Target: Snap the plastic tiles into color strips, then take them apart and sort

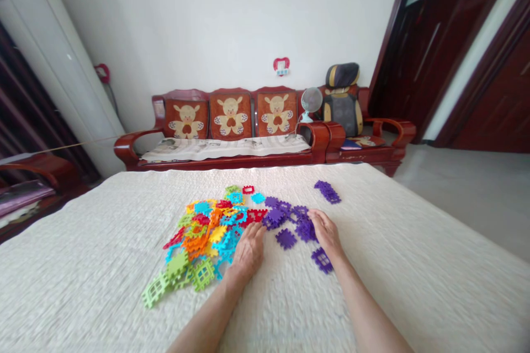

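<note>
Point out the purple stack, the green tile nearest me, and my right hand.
Purple stack (327,191), head view, middle of the stack.
Green tile (154,290), head view, its centre grid.
Right hand (327,231), head view, back of the hand.

Left hand (247,251) on mixed tiles (207,229), right hand (327,231) (flat) on purple tiles (304,226)

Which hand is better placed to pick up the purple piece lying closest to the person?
The right hand, probably. The purple piece lies just beside its wrist, while the left hand rests at the edge of the mixed coloured pile.
</note>
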Available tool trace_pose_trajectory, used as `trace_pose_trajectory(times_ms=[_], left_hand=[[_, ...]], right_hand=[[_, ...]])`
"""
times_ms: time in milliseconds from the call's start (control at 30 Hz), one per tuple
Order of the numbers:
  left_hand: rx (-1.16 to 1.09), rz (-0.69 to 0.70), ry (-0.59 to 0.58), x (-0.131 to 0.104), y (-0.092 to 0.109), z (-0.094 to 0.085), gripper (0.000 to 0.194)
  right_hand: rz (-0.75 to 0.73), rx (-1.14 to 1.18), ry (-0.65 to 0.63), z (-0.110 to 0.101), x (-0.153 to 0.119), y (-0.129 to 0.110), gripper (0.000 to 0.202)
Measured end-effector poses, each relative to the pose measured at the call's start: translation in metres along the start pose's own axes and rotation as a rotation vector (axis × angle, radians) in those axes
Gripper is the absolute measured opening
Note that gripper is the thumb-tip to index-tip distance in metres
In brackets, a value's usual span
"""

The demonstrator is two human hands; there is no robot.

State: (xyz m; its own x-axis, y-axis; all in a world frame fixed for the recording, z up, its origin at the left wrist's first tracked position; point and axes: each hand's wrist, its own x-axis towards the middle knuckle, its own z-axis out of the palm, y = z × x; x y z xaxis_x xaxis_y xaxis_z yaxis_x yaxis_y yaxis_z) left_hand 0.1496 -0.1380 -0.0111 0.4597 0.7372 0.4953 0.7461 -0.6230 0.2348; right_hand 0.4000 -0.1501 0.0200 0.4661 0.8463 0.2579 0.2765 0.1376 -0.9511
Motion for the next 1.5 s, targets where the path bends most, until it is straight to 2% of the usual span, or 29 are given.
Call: trace_pose_trajectory(times_ms=[167, 367, 733, 1000, 1300, 1500], left_hand=[[0.045, -0.051, -0.109, 0.0022, 0.0087, -0.0098, 0.041], [0.106, -0.092, -0.179, 0.0065, 0.0064, -0.0035, 0.049], [0.060, -0.039, -0.137, 0.0059, 0.0034, -0.0030, 0.048], [0.030, -0.058, -0.143, 0.0074, 0.0056, -0.0025, 0.049], [0.048, -0.072, -0.167, 0.0084, 0.0082, -0.0068, 0.049], [0.012, -0.072, -0.139, 0.0059, 0.0061, -0.0037, 0.050]], right_hand=[[0.021, 0.052, -0.016, 0.0001, -0.0025, -0.0011, 0.045], [0.033, 0.091, -0.027, 0.0000, -0.0022, 0.0009, 0.046], [0.013, 0.119, -0.041, -0.0027, -0.0050, 0.0063, 0.049], [0.030, 0.127, -0.082, -0.0050, -0.0087, 0.0024, 0.050], [0.015, 0.120, -0.066, -0.0022, -0.0073, 0.0017, 0.051], [-0.007, 0.078, -0.065, -0.0018, -0.0092, 0.0002, 0.048]])
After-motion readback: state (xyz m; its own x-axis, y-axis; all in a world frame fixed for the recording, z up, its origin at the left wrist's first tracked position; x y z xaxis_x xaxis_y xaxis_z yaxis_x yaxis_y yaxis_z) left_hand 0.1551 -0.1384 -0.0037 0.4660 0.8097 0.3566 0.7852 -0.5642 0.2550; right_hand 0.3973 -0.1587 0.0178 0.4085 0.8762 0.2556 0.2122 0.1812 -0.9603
